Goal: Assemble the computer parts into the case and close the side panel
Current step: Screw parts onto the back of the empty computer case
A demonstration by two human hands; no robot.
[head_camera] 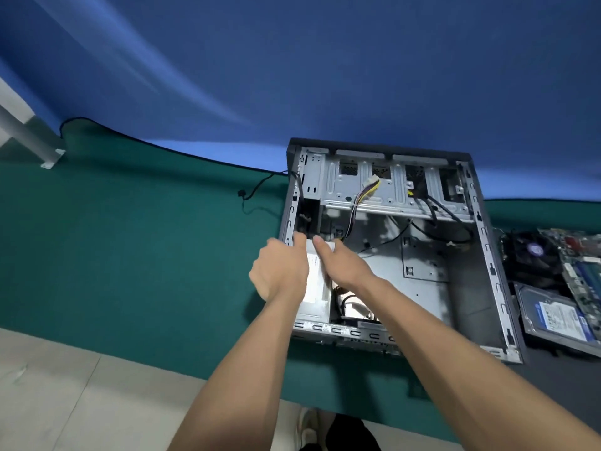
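An open grey computer case (484,249) lies on its side on the green mat, its side panel off. A silver power supply (314,284) sits in the case's near-left corner. My left hand (279,268) grips its left edge against the case wall. My right hand (341,262) lies flat on its top, fingers pointing at the far end. Yellow and black cables (361,196) run from the drive cage down toward the supply. To the right of the case lie a motherboard with a black fan (533,252) and a blue-labelled hard drive (553,314).
A green mat (146,239) covers the table, with a blue backdrop behind. A thin black cable (257,193) trails left from the case. A white post (29,135) stands at the far left. The table's near edge drops to a pale floor (65,385).
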